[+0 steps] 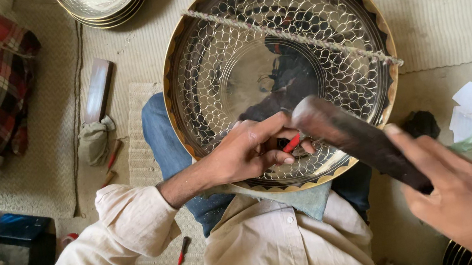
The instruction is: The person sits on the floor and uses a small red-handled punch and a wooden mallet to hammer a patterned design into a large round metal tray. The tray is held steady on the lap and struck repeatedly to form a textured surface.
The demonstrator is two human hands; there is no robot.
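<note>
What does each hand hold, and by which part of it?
The left hand pinches a red-handled chisel near its tip, on the engraved metal tray. The right hand grips a dark wooden mallet by its lower end.

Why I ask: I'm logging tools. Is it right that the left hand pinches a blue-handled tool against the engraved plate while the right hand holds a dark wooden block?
Not quite: the head view shows a red-handled tool, not blue, pinched by the left hand against the engraved plate; the right hand holds the dark wooden block.

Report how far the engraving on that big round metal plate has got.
Done: scale-like engraving rings most of the large round brass plate. In hand: the left hand pinches a red-handled chisel near the plate's lower edge, while the right hand holds a dark wooden mallet beside it. Left: the smooth centre circle shows no pattern.
</note>
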